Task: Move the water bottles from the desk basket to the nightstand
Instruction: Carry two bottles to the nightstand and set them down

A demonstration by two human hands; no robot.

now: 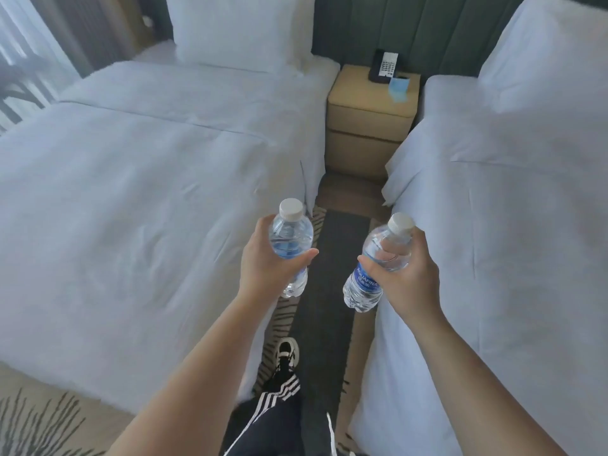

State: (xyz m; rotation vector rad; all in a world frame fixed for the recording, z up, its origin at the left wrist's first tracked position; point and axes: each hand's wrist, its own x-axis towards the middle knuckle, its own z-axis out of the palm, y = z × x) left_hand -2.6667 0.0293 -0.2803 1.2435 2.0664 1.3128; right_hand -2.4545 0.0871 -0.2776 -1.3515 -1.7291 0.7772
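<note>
Left hand (263,258) grips one water bottle (291,245), right hand (406,278) the Aquafina bottle (368,278); both capped, carried mid-body for the walk. Ahead between beds: nightstand (368,106), telephone (383,65) at rear, front likely free for setting down.

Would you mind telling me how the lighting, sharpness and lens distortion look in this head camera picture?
Head view: soft daylight enters from the curtained window at upper left, leaving the white beds bluish and nearly washed out; shadows are faint. The wide lens bows the bed edges and stretches the forearms. The label on the right hand's bottle reads clearly, while the telephone on the nightstand is soft.
</note>
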